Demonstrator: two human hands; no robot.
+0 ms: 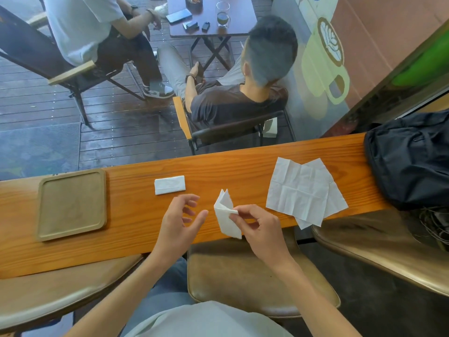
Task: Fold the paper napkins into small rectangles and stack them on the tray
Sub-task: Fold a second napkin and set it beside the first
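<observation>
My right hand (257, 223) pinches a half-folded white napkin (227, 220) just above the wooden counter, its loose flaps standing up. My left hand (181, 221) hovers a little to its left, fingers spread, holding nothing. One napkin folded into a small rectangle (169, 184) lies flat on the counter beyond my hands. A few unfolded napkins (301, 188) overlap in a loose pile at the right. The wooden tray (41, 215) sits at the left of the counter with nothing on it.
The narrow wooden counter (136, 215) runs left to right along a window. A black bag (410, 159) rests on its right end, close to the unfolded pile. Padded stools (243, 280) stand below the near edge. Beyond the glass, people sit on chairs on a deck.
</observation>
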